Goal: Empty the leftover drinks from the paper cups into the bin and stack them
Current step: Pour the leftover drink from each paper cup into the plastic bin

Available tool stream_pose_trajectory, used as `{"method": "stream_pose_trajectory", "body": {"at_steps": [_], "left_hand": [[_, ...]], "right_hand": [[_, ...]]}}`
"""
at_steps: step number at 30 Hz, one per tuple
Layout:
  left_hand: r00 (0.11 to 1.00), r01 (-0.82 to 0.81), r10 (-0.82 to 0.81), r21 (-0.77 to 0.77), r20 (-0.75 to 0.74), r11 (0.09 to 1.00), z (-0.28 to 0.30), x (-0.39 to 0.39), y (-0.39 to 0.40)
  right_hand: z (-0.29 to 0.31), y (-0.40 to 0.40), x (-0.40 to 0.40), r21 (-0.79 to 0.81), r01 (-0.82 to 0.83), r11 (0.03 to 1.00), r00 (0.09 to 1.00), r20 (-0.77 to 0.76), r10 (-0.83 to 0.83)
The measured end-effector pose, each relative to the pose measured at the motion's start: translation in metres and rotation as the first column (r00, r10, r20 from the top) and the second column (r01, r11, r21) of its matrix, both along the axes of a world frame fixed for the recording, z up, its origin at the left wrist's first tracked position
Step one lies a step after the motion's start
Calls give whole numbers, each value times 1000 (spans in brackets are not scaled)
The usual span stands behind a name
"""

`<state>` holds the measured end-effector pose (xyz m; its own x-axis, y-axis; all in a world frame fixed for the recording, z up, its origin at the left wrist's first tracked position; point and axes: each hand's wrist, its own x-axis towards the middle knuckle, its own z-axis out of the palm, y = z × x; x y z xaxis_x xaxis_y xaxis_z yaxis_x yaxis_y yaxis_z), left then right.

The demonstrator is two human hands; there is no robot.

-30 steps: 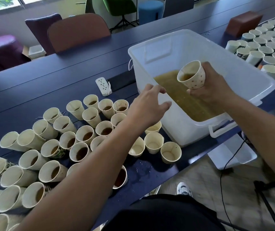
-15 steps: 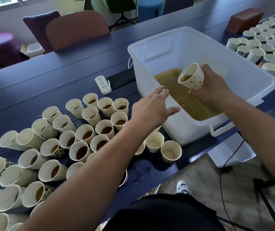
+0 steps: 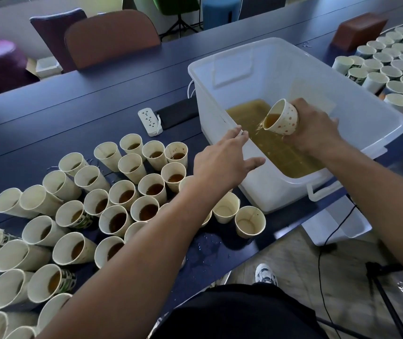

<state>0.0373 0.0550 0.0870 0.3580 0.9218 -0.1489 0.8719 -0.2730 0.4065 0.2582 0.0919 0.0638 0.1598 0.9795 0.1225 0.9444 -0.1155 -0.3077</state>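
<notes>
Standing cups [image 3: 151,189] crowding your table [image 3: 48,118] at left, your left hand [image 3: 222,165] spread, holding nothing, by the bin's near rim [image 3: 220,121], your right hand [image 3: 315,130] gripping the dotted cup [image 3: 284,120] inside the bin, tipped, mouth down-left, drink spilling out.

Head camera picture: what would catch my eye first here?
The right hand tips a spotted cup inside the white bin, brown drink spilling into the pool there. The left hand reaches open over the cups crowding the dark table, many holding brown drink.
</notes>
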Motion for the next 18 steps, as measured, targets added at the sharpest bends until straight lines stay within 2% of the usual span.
{"method": "stream_pose_trajectory", "body": {"at_steps": [6,18], "left_hand": [[1000,0,0,-13,5,1000,2,0,0],[1000,-7,7,-29,10,1000,3,0,-2]], "right_hand": [[-4,2,3,46,19,999,993,120,-24],[-8,1,4,90,-29,996,990,144,16]]}}
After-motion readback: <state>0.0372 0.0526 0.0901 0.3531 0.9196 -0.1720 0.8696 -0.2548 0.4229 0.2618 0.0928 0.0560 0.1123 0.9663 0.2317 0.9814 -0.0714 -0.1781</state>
